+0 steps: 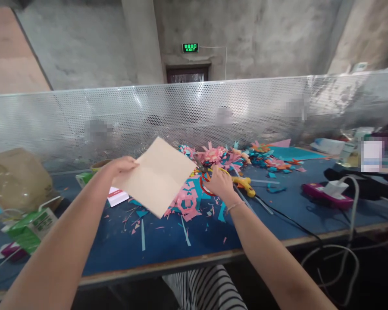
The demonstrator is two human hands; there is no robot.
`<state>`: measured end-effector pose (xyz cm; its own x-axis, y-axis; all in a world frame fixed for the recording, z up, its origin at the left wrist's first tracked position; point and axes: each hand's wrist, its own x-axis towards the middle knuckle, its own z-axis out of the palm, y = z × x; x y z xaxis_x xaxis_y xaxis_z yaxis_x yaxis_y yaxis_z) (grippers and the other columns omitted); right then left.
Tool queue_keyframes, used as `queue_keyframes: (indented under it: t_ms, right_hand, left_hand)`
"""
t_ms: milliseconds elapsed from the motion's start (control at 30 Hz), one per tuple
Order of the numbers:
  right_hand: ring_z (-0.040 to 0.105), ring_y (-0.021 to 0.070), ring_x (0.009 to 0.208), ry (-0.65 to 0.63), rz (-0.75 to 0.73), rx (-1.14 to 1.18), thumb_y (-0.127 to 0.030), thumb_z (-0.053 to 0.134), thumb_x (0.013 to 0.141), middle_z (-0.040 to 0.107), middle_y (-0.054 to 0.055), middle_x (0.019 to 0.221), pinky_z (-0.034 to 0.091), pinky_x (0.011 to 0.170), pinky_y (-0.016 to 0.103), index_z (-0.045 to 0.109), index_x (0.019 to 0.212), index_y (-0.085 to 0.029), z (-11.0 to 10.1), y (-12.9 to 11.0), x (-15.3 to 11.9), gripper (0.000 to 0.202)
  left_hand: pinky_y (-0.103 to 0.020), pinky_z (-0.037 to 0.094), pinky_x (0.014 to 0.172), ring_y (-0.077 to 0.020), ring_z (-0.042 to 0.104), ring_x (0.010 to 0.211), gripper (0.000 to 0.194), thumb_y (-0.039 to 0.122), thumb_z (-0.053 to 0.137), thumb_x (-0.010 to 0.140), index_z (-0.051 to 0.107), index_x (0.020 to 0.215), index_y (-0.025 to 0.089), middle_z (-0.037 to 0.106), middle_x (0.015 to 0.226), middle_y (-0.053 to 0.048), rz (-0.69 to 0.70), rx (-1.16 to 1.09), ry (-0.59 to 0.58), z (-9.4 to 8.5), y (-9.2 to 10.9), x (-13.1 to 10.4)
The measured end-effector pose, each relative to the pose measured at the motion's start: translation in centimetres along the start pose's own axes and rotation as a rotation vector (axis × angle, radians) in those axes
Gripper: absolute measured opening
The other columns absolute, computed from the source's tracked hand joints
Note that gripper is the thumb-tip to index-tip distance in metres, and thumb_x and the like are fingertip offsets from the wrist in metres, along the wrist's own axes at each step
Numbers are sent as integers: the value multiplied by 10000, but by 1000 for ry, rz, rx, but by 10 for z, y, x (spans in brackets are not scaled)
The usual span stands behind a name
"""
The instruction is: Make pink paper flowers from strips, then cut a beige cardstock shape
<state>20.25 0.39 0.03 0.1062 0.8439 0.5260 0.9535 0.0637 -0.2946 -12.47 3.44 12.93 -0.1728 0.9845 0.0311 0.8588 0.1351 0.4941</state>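
Observation:
My left hand pinches the left corner of a square of cream paper, held tilted above the table. My right hand is closed around the handles of a pair of scissors. Their dark blades point up and left towards the paper's right corner, and a red handle loop shows beside my fingers. Just right of that hand lies a yellow glue gun with a black cord. Pink paper cuttings lie on blue paper below the cream square, partly hidden by it.
Pink, blue and orange paper flowers lie along the back, before a perforated metal screen. At right are a purple power strip and white cables. A green drink carton and plastic bag stand left. Paper strips litter the blue table.

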Motion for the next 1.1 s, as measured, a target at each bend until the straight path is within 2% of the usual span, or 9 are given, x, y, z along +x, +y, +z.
queue_keyframes:
  t_ms: [67, 200, 267, 433, 533, 633, 767, 967, 1100]
  right_hand:
    - [574, 270, 994, 4, -14, -11, -386, 543, 728, 630, 149, 1000, 380, 821, 328, 422, 1096, -122, 0, 1, -1, 469]
    - [570, 274, 994, 27, -12, -22, -345, 561, 716, 628, 138, 1009, 374, 827, 332, 432, 1105, -128, -2, 2, -1, 463]
    - [560, 278, 1010, 31, -16, -15, -336, 564, 715, 621, 142, 1028, 366, 842, 339, 438, 1106, -130, -2, 2, 0, 459]
    - [528, 268, 1058, 22, -65, 25, -319, 568, 720, 595, 151, 1095, 344, 875, 338, 428, 1154, -133, -3, -1, 1, 493]
    - [517, 267, 1063, 37, -106, 41, -329, 566, 731, 596, 157, 1081, 330, 895, 345, 432, 1152, -121, -4, -2, -1, 488]
    - [510, 270, 1063, 38, -151, 52, -342, 568, 738, 596, 161, 1075, 321, 907, 349, 442, 1137, -119, -6, -2, -1, 474]
    - [504, 273, 1069, 55, -193, 61, -384, 563, 747, 591, 157, 1087, 323, 913, 348, 439, 1149, -116, -6, -1, -1, 499]
    - [508, 274, 1063, 63, -203, 61, -384, 562, 750, 592, 157, 1081, 323, 914, 349, 433, 1156, -111, -5, -1, 0, 506]
    - [510, 275, 1062, 52, -179, 52, -364, 572, 741, 595, 158, 1078, 324, 910, 352, 435, 1147, -119, -4, 0, 1, 493]
  left_hand:
    - [-268, 466, 539, -207, 616, 639, 235, 356, 655, 553, 639, 696, 170, 668, 721, -55, 45, 119, -191, 12, -22, 0]
    - [-265, 454, 526, -213, 612, 632, 189, 347, 645, 518, 617, 599, 178, 641, 650, -53, 44, 314, -392, 35, -56, -2]
    - [-272, 449, 534, -203, 599, 596, 162, 337, 636, 535, 581, 534, 185, 609, 592, -50, 69, 370, -354, 45, -57, -4]
    - [-269, 423, 610, -195, 589, 660, 206, 366, 589, 647, 576, 539, 191, 590, 597, -53, 438, 348, 94, 73, 6, -11]
    - [-251, 422, 660, -181, 594, 746, 267, 423, 581, 685, 668, 737, 176, 651, 745, -50, 616, 58, 201, 96, 59, -14]
    - [-259, 422, 621, -190, 597, 699, 313, 451, 620, 651, 692, 737, 160, 654, 693, -53, 588, -82, 230, 118, 92, -11]
    - [-254, 423, 578, -169, 597, 624, 229, 365, 652, 629, 702, 705, 155, 664, 645, -39, 487, -325, 62, 139, 104, 3]
    - [-254, 435, 586, -147, 584, 581, 144, 264, 645, 611, 696, 679, 147, 645, 595, -19, 430, -485, 31, 148, 99, 20]
    - [-273, 450, 607, -170, 599, 621, 186, 295, 628, 655, 703, 738, 146, 649, 615, -28, 378, -458, 157, 138, 93, 15]
